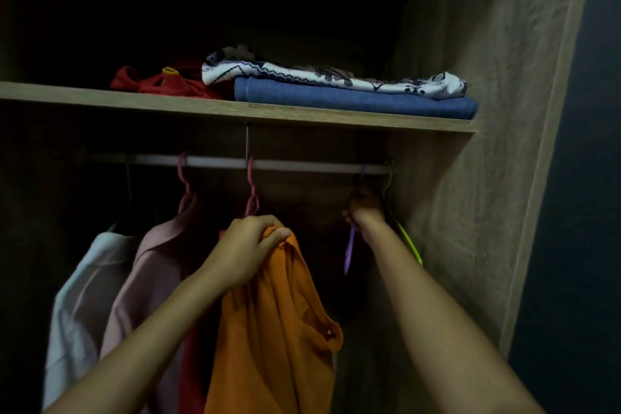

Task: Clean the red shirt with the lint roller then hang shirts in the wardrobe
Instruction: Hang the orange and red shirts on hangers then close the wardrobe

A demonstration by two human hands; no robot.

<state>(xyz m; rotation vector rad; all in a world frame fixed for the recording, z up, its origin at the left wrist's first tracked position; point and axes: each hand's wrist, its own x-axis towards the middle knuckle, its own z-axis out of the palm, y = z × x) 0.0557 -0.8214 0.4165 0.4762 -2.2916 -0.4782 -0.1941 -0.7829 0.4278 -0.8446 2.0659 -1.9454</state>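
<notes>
Inside, wardrobe [497,84] dim, wood-grain side wall on the right. Shelf [235,109] runs across; at its right end a folded blue cloth [353,99] with a black-and-white patterned cloth [336,76] on top, and a crumpled red garment [158,82] just left of them. Rail [292,166] below the shelf. Hanging from the rail's left half: a white shirt [79,296], then a pink shirt [148,279] on a pink hanger [184,183]. Red shirt [190,376] shows as a strip between the pink shirt and an orange shirt [272,329]; its hanger cannot be made out. Left hand [250,247] closed, gripping the orange shirt at its collar, below a second pink hanger [251,193]. Right hand [364,212] closed around a purple hanger [349,249] near the rail's right end. Yellow-green hanger [408,242] just right of it.
</notes>
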